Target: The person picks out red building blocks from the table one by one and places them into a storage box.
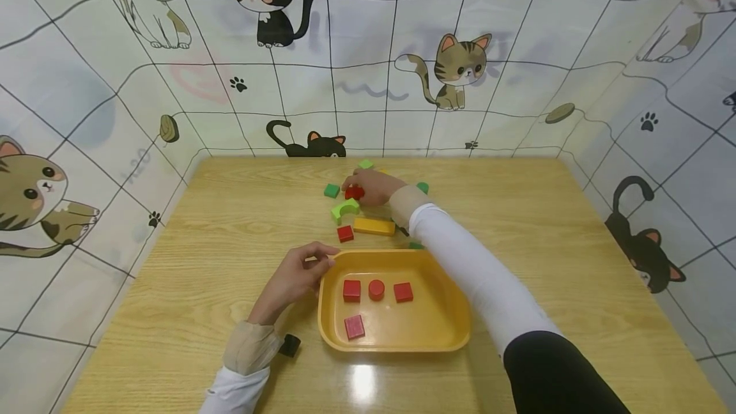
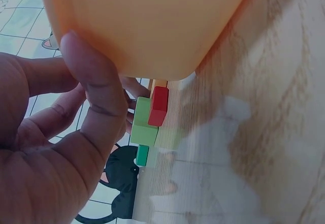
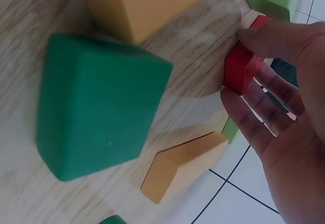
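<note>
My left hand [image 1: 293,281] holds the near-left rim area of a yellow plastic tray [image 1: 422,324] at its upper left corner, the thumb against the outer wall. Four-sided red blocks [image 1: 352,291] and a red cylinder [image 1: 376,290] lie inside the tray. Beyond it, my right hand [image 1: 376,186] pinches a red block [image 3: 239,64] between thumb and fingers, low over the wooden table. Beside that hand are a light green arch block [image 1: 345,209], a green block [image 1: 331,190] and a yellow oblong block [image 1: 374,227].
Another red block [image 1: 345,234] lies between the arch and the tray. A black block [image 1: 289,345] sits by my left wrist. Further green pieces [image 1: 422,187] are partly hidden by my right arm. Cat-patterned cloth [image 1: 368,88] walls the wooden table [image 1: 230,222] on three sides.
</note>
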Tool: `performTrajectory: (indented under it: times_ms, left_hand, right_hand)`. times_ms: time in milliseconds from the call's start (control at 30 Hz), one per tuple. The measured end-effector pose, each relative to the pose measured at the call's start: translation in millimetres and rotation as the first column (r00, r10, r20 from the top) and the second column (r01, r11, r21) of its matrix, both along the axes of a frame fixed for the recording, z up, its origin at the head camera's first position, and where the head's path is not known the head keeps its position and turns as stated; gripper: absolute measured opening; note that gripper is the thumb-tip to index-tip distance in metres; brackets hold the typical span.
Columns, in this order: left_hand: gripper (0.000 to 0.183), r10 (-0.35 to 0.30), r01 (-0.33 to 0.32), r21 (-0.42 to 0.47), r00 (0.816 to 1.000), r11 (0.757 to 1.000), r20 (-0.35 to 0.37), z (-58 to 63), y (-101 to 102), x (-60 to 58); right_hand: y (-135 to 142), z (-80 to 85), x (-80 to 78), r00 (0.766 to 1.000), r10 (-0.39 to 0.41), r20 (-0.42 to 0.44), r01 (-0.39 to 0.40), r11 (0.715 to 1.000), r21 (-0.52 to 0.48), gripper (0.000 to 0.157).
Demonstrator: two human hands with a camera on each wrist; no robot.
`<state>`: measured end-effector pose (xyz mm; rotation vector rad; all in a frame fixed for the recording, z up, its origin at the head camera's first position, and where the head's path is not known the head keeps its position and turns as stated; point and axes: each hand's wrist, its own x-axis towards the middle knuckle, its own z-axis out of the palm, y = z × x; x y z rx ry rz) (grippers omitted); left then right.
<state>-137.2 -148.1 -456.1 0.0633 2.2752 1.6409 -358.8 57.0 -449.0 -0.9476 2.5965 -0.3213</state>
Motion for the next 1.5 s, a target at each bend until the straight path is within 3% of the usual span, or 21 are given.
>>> performTrajectory:
  times_ms: [433,833,1133,1500]
  left_hand:
    - [0.023,0.03,-0.03,-0.017,0.999,0.999,0.014,0.4,1,0.6]
    - [0.023,0.027,-0.027,-0.018,1.0,0.999,0.0,0.8,1,2.2]
    - [0.023,0.006,-0.006,-0.014,1.0,1.0,-0.022,0.2,0,2.4]
    - [0.024,0.007,-0.008,-0.014,1.0,1.0,-0.016,1.0,1,1.7]
  right_hand:
    - [-1,3.3,5.0,1.0,-0.025,0.008,0.025,0.999,-0.023,0.048]
    - [6,4.8,3.1,0.999,-0.012,-0.038,0.009,0.998,-0.066,0.044]
    - [17,16.2,4.2,0.998,-0.043,-0.036,0.038,0.992,-0.124,0.04]
    - [26,32.2,10.5,0.994,-0.085,-0.062,0.072,0.981,-0.18,0.048]
